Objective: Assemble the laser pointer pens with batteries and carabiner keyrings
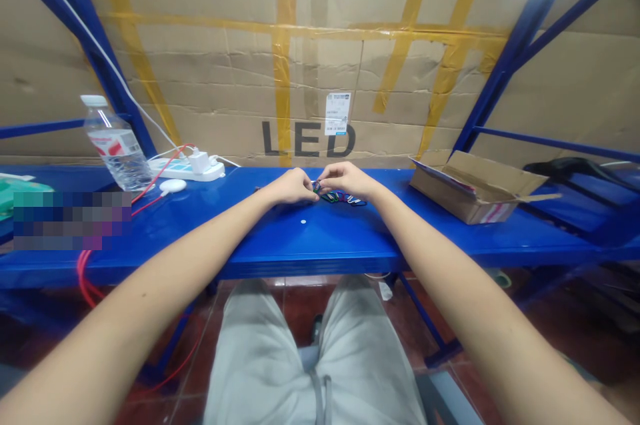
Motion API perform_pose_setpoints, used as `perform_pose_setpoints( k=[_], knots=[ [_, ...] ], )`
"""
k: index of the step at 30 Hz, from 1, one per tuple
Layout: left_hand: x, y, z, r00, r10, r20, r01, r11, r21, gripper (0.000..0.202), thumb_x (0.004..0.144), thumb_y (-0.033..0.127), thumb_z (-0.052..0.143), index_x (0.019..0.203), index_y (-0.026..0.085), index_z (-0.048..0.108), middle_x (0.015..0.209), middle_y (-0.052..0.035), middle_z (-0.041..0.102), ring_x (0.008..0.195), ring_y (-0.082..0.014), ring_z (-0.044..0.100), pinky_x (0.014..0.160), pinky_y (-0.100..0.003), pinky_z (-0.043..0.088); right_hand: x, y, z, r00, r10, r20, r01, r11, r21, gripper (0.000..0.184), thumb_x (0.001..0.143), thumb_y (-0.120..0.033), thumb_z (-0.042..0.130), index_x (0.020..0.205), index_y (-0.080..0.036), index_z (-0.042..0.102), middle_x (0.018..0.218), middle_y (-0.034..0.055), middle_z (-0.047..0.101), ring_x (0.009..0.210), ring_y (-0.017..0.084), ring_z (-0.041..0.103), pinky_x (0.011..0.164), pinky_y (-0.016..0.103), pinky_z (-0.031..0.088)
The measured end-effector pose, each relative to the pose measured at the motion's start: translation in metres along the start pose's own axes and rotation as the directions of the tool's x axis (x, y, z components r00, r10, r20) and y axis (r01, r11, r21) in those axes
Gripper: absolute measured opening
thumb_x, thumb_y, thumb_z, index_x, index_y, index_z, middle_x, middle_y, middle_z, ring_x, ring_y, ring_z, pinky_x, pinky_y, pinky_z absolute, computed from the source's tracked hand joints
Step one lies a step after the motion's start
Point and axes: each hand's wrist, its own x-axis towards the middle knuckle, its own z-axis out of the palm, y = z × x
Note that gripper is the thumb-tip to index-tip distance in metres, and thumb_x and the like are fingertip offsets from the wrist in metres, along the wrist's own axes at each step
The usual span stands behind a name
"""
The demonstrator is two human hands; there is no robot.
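Observation:
A bundle of thin coloured strands (345, 197), mostly blue, green and dark and looking like wires, lies on the blue table (280, 238) in front of me. My left hand (294, 186) is closed, thumb and fingers pinched at the bundle's left end. Close beside it, my right hand (345, 178) pinches the same end from above, and the rest of the bundle trails out to the right beneath that hand. The fingers hide the exact spot where they grip. A small white round spot (303, 221) shows on the table nearer to me.
At the left stand a water bottle (117, 145) and a white power strip (200, 168) with a plug, a red cable and a white round charger (173, 185). An open cardboard box (470, 195) sits at the right. A large cardboard sheet (225, 78) stands behind, between blue posts.

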Motion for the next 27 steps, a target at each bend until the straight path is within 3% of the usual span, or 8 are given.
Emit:
perform_pose_setpoints(
  k=[5, 12, 17, 22, 27],
  knots=[
    [0.002, 0.001, 0.001, 0.989, 0.116, -0.092, -0.115, 0.993, 0.011, 0.024, 0.070, 0.033, 0.073, 0.058, 0.017, 0.059, 0.052, 0.0036, 0.055, 0.051, -0.0101, 0.048, 0.050, -0.024, 0.033, -0.002, -0.008, -0.007, 0.992, -0.093, -0.090, 0.075, 0.980, -0.181, 0.022, 0.069, -0.032, 0.080, 0.078, -0.013, 0.073, 0.068, 0.0031, 0.070, 0.058, 0.013, 0.061, 0.058, 0.027, 0.051],
    [-0.004, 0.008, 0.002, 0.989, 0.086, -0.119, -0.116, 0.953, -0.278, 0.025, 0.084, 0.022, 0.067, 0.080, 0.022, 0.042, 0.058, 0.0043, 0.062, 0.042, -0.0094, 0.053, 0.044, -0.021, 0.035, -0.003, -0.007, -0.015, 0.997, -0.051, -0.066, 0.030, 0.957, -0.288, 0.021, 0.068, -0.032, 0.080, 0.073, -0.015, 0.070, 0.062, 0.0015, 0.067, 0.052, 0.012, 0.056, 0.051, 0.026, 0.047],
    [-0.005, 0.015, 0.003, 0.988, 0.088, -0.125, -0.131, 0.907, -0.400, 0.021, 0.088, 0.021, 0.065, 0.084, 0.021, 0.045, 0.059, 0.0039, 0.061, 0.042, -0.0077, 0.052, 0.042, -0.021, 0.038, 0.000, 0.001, -0.011, 0.999, -0.041, -0.033, 0.035, 0.982, -0.186, 0.028, 0.068, -0.038, 0.081, 0.074, -0.015, 0.066, 0.062, 0.0033, 0.069, 0.052, 0.014, 0.059, 0.051, 0.027, 0.048],
    [-0.003, 0.018, 0.005, 0.985, 0.046, -0.164, -0.143, 0.746, -0.651, 0.027, 0.084, 0.018, 0.069, 0.085, 0.020, 0.042, 0.070, -0.0017, 0.069, 0.058, -0.0129, 0.066, 0.052, -0.026, 0.050, 0.000, 0.000, -0.007, 0.989, -0.117, -0.088, 0.114, 0.993, -0.036, 0.035, 0.066, -0.043, 0.084, 0.075, -0.016, 0.064, 0.071, 0.0055, 0.072, 0.057, 0.014, 0.062, 0.055, 0.028, 0.049],
    [-0.003, 0.018, 0.004, 0.991, 0.030, -0.133, -0.116, 0.696, -0.709, 0.032, 0.079, 0.013, 0.071, 0.085, 0.020, 0.040, 0.069, -0.0008, 0.069, 0.051, -0.0104, 0.063, 0.053, -0.026, 0.050, -0.001, -0.002, -0.007, 0.987, -0.131, -0.099, 0.130, 0.991, -0.011, 0.035, 0.068, -0.043, 0.084, 0.076, -0.016, 0.064, 0.070, 0.0055, 0.071, 0.055, 0.013, 0.059, 0.054, 0.029, 0.049]
  ],
)
